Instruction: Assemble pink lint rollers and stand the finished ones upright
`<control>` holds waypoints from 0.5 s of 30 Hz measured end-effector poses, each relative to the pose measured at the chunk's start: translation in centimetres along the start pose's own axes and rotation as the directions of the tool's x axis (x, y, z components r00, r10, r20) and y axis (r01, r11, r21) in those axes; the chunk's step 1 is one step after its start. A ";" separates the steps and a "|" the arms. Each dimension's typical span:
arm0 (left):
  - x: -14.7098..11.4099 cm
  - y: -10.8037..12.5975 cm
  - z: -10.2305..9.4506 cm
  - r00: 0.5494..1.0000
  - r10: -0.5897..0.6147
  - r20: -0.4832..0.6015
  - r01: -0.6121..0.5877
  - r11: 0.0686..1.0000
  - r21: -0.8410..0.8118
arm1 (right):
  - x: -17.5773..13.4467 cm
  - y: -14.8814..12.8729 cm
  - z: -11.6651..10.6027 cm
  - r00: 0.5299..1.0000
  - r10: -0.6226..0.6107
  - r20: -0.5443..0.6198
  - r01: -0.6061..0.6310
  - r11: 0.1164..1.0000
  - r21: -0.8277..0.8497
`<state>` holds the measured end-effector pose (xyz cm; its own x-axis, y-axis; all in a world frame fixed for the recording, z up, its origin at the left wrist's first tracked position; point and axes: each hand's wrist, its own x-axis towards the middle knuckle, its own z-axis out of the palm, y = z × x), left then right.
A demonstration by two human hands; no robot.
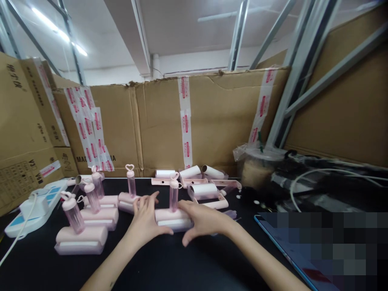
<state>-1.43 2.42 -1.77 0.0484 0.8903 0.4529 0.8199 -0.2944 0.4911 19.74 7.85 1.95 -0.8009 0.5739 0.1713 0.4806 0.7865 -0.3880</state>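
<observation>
Several pink lint rollers stand on the black table, each with a clear pink upright handle topped by a heart-shaped loop. The middle lint roller (172, 216) stands upright between my two hands. My left hand (145, 222) is at its left end, fingers spread and thumb stretched out in front. Around its right end is my right hand (204, 220), thumb and forefinger wide apart; its other fingers are partly hidden. Just left of my left hand's fingertips, another lint roller (131, 186) is partly covered. More stand at the left, the nearest lint roller (81, 240) lowest in view.
White paper rolls (203, 189) and pink roller frames (195, 183) lie behind. A power strip (42, 214) with a plugged-in charger sits left. At right are a plastic drink cup (256, 167), cables and a blue-edged tablet (281, 242). Cardboard walls (160, 125) enclose the table.
</observation>
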 end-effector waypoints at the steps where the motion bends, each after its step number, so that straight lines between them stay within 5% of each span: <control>1: 0.0 0.1 -0.2 0.999 0.006 -0.045 -0.005 1.000 0.010 | -0.1 0.1 -0.6 1.000 0.003 0.015 -0.003 1.000 -0.002; 8: -0.3 -0.3 -1.0 0.933 0.116 -0.342 -0.145 0.988 -0.060 | 4.4 1.1 -3.1 0.970 0.115 -0.215 -0.140 0.985 -0.103; 15: -0.3 -0.2 0.0 0.943 0.183 -0.277 -0.182 0.983 0.030 | 14.2 1.6 2.5 0.988 0.120 -0.099 -0.128 0.989 -0.079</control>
<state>-1.59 2.17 -1.99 0.0379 0.6895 0.7233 0.8140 -0.4412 0.3778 8.22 16.71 1.48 -0.6980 0.6839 0.2122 0.6058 0.7220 -0.3342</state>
